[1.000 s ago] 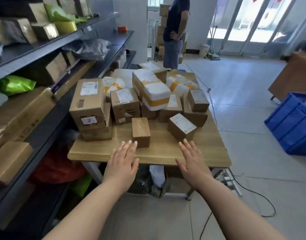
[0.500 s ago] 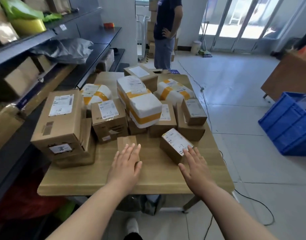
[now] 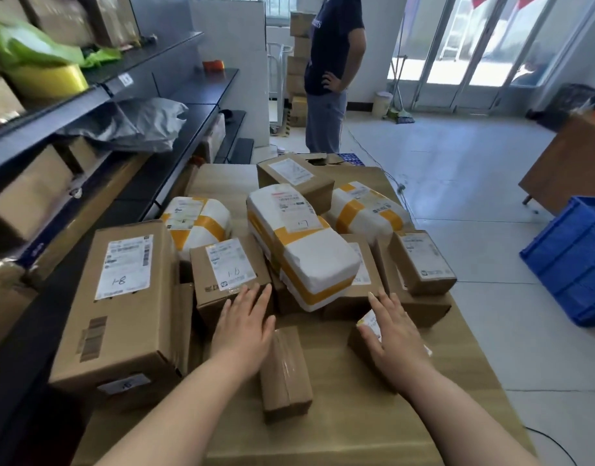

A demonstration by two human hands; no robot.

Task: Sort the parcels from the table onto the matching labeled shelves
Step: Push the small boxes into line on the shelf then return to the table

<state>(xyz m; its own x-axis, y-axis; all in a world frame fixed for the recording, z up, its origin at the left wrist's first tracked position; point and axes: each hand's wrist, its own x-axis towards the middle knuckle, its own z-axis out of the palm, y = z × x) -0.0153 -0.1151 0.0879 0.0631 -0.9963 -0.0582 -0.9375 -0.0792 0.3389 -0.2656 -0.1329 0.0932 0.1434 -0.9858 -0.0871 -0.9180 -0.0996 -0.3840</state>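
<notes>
Several parcels cover the wooden table (image 3: 340, 428). My left hand (image 3: 244, 326) reaches with straight fingers to the front face of a cardboard box labelled "1-9" (image 3: 227, 275). My right hand (image 3: 392, 334) lies flat with straight fingers on a small labelled box (image 3: 366, 334), hiding most of it. Between my hands lies a small taped box (image 3: 284, 373). A large box marked "8-1" (image 3: 121, 304) sits at the left. White parcels with yellow tape (image 3: 299, 250) lie behind. Neither hand holds anything.
Dark shelves (image 3: 175, 95) with boxes, green and grey bags run along the left. A person (image 3: 329, 68) stands beyond the table's far end. A blue crate (image 3: 572, 260) sits on the floor at the right, a wooden desk (image 3: 565, 163) behind it.
I have moved closer to the table. Both hands went forward: the left from the small taped box to the "1-9" box, the right onto the small labelled box.
</notes>
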